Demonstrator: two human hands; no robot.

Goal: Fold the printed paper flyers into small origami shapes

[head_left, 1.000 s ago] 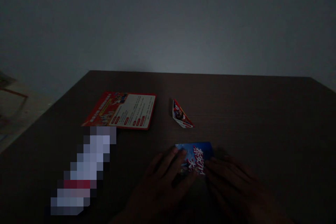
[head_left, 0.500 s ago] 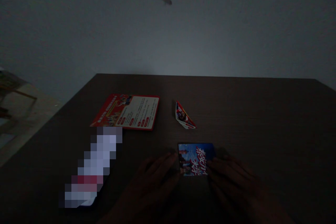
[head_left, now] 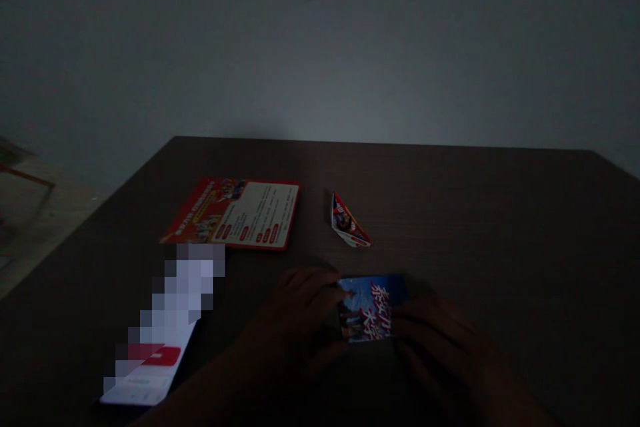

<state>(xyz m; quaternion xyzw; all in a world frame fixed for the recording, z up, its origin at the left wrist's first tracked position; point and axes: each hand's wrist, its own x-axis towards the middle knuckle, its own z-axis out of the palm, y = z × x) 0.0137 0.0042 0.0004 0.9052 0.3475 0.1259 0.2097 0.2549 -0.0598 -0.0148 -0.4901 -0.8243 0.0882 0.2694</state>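
Observation:
A small folded paper (head_left: 367, 307), blue with white-and-red lettering, lies at the front middle of the dark table. My left hand (head_left: 305, 313) grips its left edge, fingertips at the upper corner and thumb near the lower one. On the opposite side, my right hand (head_left: 440, 333) has its fingers over the right edge, with the thumb below. Dim light hides much of both hands. Beyond the paper stands a small folded paper triangle (head_left: 349, 221), red and white with printing.
A stack of red and white printed leaflets (head_left: 250, 213) lies at the left of the table (head_left: 475, 207). In front of it a lit phone (head_left: 160, 340) rests beside my left forearm, its screen partly blurred out. A pale wall (head_left: 400, 47) rises behind the table.
My left hand has shifted up along the paper's left edge, its fingers now at the upper corner. The paper is slightly tilted. The whole view has moved a little.

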